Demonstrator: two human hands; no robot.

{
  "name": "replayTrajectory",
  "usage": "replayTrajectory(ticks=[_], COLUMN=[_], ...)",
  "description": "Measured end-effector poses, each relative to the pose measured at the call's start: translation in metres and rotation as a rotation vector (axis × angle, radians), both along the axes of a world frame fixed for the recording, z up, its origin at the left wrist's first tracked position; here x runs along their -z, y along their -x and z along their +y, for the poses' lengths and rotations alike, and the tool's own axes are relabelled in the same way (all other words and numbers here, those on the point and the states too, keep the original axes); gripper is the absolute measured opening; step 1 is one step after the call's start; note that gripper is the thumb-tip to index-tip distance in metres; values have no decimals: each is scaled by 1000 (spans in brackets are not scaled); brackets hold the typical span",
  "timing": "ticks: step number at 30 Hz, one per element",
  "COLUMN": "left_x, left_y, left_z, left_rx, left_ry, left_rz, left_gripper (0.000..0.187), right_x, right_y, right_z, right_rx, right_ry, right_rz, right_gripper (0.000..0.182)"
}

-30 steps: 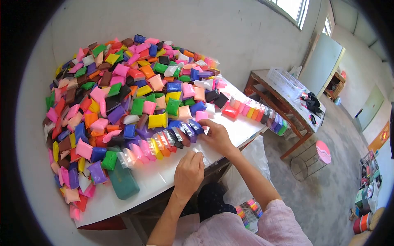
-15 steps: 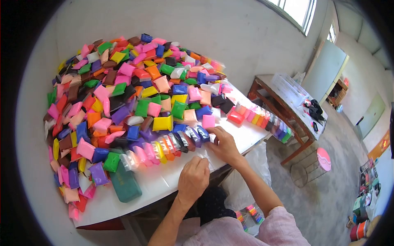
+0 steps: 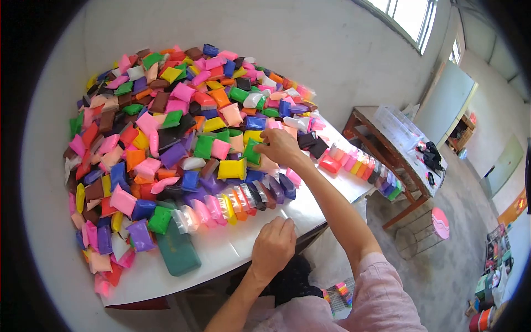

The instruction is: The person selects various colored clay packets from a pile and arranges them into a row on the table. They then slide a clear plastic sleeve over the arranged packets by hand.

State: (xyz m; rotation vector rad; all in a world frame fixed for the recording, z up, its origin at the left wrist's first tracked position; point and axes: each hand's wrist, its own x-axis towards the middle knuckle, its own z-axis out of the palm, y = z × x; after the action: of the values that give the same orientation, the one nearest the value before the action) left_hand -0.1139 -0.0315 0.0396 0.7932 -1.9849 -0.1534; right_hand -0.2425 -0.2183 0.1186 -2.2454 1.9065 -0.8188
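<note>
My right hand [image 3: 280, 148] reaches over the front of a big heap of small coloured packets [image 3: 180, 108]. Its thumb and fingers are at the edge of a green packet [image 3: 252, 152] and look closed on it. Nearer my body, my left hand [image 3: 274, 248] hovers by the table's front edge with curled fingers; whatever it may hold is hidden. Between hand and heap lies an overlapping row of packets [image 3: 238, 202], running from clear-white and pink through yellow, orange, black and brown to dark blue.
A dark green box [image 3: 180, 254] lies at the row's left end on the white table [image 3: 232, 243]. A second row of packets [image 3: 362, 167] stretches across the table's right side. Beyond are a wooden side table [image 3: 406, 180] with clear plastic tubs and a pink-topped stool [image 3: 440, 223].
My right hand has left the row's dark blue end and moved up and away to the green packet in the heap. My left hand stays near the table edge. The view has shifted slightly.
</note>
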Motion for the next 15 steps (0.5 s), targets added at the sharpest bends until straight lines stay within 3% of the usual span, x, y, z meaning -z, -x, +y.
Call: replayTrajectory(ticks=[4, 7, 10, 15], left_x=[1, 0, -2, -2], left_y=[-1, -2, -4, -5], left_z=[1, 2, 1, 2], left_rx=[5, 0, 13, 20], left_ry=[-17, -36, -39, -103], left_rz=[12, -26, -4, 184], left_gripper=[11, 12, 12, 12], right_x=[10, 9, 3, 12], right_y=[1, 11, 27, 47], right_z=[-15, -4, 37, 162], right_rx=[4, -86, -111, -99], right_ry=[-77, -51, 254, 481], right_rz=[-103, -360, -491, -271], right_gripper=[49, 43, 34, 27])
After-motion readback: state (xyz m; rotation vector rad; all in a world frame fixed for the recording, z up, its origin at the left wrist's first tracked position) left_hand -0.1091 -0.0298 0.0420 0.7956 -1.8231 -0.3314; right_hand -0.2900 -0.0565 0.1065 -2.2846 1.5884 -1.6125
